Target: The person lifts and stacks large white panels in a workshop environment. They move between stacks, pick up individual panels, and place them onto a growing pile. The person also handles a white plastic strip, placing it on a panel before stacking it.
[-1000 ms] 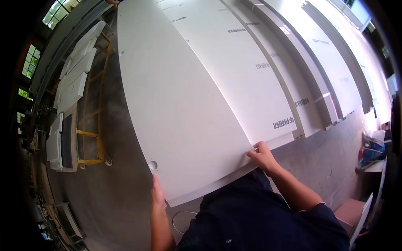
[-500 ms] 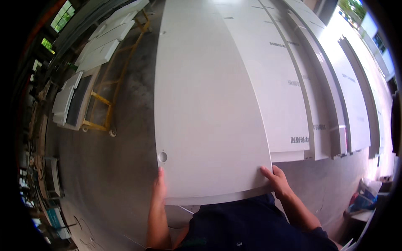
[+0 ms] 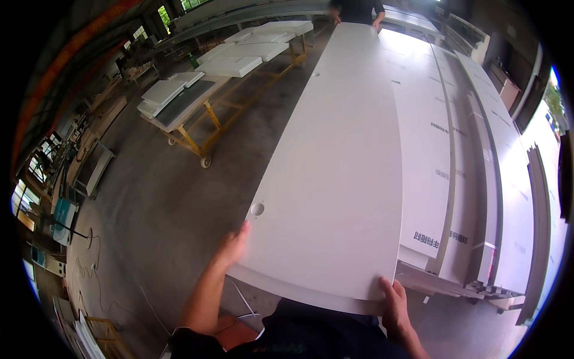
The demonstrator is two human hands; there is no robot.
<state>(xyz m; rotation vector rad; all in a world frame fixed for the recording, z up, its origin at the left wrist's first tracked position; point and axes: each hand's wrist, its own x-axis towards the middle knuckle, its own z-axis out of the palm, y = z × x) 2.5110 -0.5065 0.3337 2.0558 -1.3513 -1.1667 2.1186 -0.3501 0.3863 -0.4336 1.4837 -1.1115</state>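
Observation:
A long white panel [image 3: 332, 179] stretches away from me, with a round hole near its close left corner and a smaller one farther up its left edge. My left hand [image 3: 234, 245] is closed around the left edge just below the larger hole. At the near right corner my right hand [image 3: 394, 302] grips the opposite edge, thumb on top and fingers hidden beneath. Another person's hands [image 3: 378, 23] hold the far end. The panel's right side lies alongside or over a stack of white boards [image 3: 424, 149]; whether it touches them I cannot tell.
Several more white boards [image 3: 508, 197] lie in stacks on the right. Left of the panel, across the grey floor [image 3: 173, 221], stands a yellow-framed wheeled cart [image 3: 209, 116] carrying white panels [image 3: 233, 64]. A cable [image 3: 98, 275] trails over the floor at lower left.
My view has swung up and left, bringing the other person at the far end into sight. The panel now slants up to the right in view. Both my hands keep their hold.

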